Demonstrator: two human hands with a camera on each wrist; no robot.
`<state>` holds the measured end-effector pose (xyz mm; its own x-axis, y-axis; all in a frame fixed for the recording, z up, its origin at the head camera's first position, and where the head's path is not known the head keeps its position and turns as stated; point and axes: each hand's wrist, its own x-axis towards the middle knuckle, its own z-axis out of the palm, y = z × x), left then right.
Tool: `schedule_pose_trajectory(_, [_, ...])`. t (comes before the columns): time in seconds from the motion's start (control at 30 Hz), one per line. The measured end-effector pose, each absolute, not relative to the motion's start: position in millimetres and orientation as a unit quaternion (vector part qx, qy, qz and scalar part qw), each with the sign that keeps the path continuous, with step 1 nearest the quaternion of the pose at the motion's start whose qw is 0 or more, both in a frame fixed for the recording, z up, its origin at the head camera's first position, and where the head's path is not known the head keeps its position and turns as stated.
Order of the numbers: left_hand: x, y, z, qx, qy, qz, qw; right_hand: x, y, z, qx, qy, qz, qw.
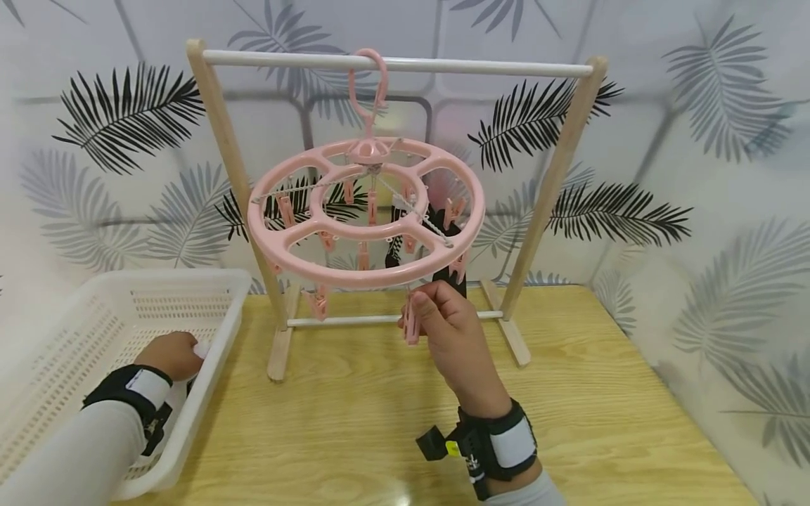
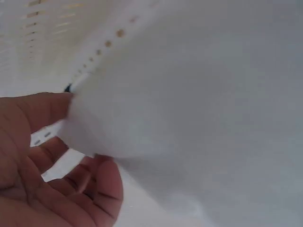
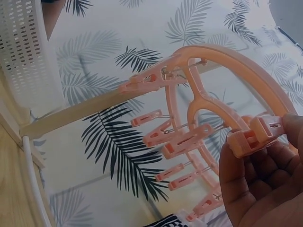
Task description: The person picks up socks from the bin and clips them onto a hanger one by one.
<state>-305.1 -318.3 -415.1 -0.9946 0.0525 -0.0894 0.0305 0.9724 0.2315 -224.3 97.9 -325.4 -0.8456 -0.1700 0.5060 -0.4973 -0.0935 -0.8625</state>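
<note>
The left wrist view shows what the head view mostly hides: the left hand has its grip pinching the edge of a white cloth between thumb and fingers, inside the white basket at the left. From the head, only a small pale piece shows at those fingertips.

The right hand has its grip pinching a pink peg below the near rim of the round hanger, right of its middle. The right wrist view shows this peg's end close up, with other pegs beyond it; the head view alone shows the hook over the white rod of the wooden stand.

The cloth is plain, thin-looking and softly curved. The hanger is glossy pink, two rings joined by spokes, with pale cords. At its far right hang a black piece and a black-and-white patterned piece. The stand is on the wood-grained worktop. Marks on the left wristband are too small to read.
</note>
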Motion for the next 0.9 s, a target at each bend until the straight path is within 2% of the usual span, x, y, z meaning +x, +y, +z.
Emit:
schedule_pose_trajectory(0.27, [-304.1,-331.0,-415.0,-0.012,0.989,0.143,0.034,-226.2,97.3,-326.5,0.257,-0.672,0.682,0.131])
schedule_pose_trajectory(0.4, [-300.4,-334.4,-407.9,-0.024,0.986,0.154,0.055,-226.4,97.6,-326.3,0.258,-0.668,0.687,0.125])
schedule_pose_trajectory(0.6, [-293.7,-340.4,-399.3,-0.014,0.984,0.157,0.084,-226.2,97.3,-326.8,0.248,-0.675,0.684,0.121])
schedule_pose_trajectory(0.9, [-282.5,-334.2,-378.4,0.007,0.985,0.157,0.074,-227.7,98.9,-328.9,0.251,-0.682,0.674,0.132])
